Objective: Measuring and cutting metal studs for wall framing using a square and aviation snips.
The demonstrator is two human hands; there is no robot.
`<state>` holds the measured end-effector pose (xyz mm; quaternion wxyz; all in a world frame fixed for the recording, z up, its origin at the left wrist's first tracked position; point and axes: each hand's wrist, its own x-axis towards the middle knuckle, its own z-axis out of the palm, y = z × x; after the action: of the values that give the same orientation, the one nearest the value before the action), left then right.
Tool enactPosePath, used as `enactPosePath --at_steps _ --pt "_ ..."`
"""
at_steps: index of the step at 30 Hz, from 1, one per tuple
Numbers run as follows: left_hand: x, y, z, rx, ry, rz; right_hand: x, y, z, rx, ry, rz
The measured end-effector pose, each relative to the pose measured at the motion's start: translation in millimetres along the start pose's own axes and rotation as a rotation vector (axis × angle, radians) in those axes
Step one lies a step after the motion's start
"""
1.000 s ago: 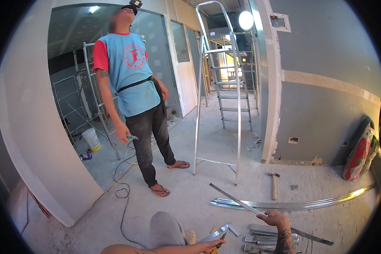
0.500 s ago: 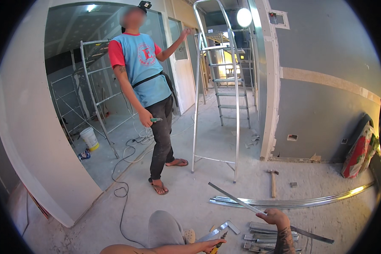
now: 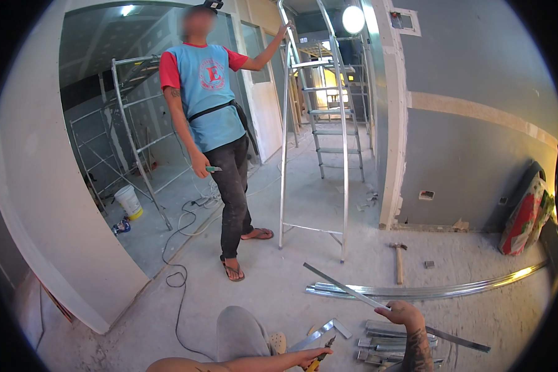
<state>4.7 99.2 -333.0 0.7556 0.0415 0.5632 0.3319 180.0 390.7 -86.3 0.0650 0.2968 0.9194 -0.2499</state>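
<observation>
My right hand (image 3: 404, 314) is closed around a long, thin metal strip (image 3: 344, 288), which slants from upper left to lower right just above the floor. My left hand (image 3: 311, 358) grips yellow-handled tin snips (image 3: 320, 358), with their dark jaws pointing up and to the right. Just beyond the snips, an L-shaped metal square (image 3: 316, 335) lies on the floor. Below my right hand is a stack of short metal profiles (image 3: 378, 342), partly hidden by my forearm. Farther out lie several long metal profiles (image 3: 415, 291).
A co-worker (image 3: 208, 105) stands ahead, holding a green cutter (image 3: 213, 168) and touching an aluminium stepladder (image 3: 283, 186). A hammer (image 3: 400, 263) and a small metal piece (image 3: 429, 265) lie beyond the profiles. A dark cable (image 3: 178, 297) crosses the floor at left, near a white bucket (image 3: 128, 201).
The co-worker has lowered their head and brought their raised hand onto the stepladder. The view has shifted slightly. My hands keep nearly the same pose, still holding the strip and the snips.
</observation>
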Motion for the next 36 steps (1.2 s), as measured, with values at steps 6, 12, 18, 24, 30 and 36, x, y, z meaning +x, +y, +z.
enactPosePath --at_steps 6,12,18,24,30,36 --pt "-13.6 3.7 21.4 0.055 0.007 -0.118 -1.4 2.2 5.0 0.015 0.022 -0.01" --pt "-39.0 12.5 47.9 0.154 0.108 -0.114 -3.7 2.3 8.5 0.009 0.087 -0.058" --pt "-27.2 15.0 33.9 0.188 0.084 0.199 -8.0 -24.8 -12.7 0.051 0.161 -0.067" --pt "-36.1 16.1 41.3 0.418 0.206 0.189 -14.6 -24.3 -19.0 0.088 0.344 -0.1" --pt "-64.7 22.2 59.6 0.518 0.216 0.275 -28.1 -15.2 -66.4 0.198 1.219 -0.008" --pt "-49.0 17.0 58.3 0.503 0.209 0.278 -16.4 -1.4 -49.1 0.389 1.129 -0.279"
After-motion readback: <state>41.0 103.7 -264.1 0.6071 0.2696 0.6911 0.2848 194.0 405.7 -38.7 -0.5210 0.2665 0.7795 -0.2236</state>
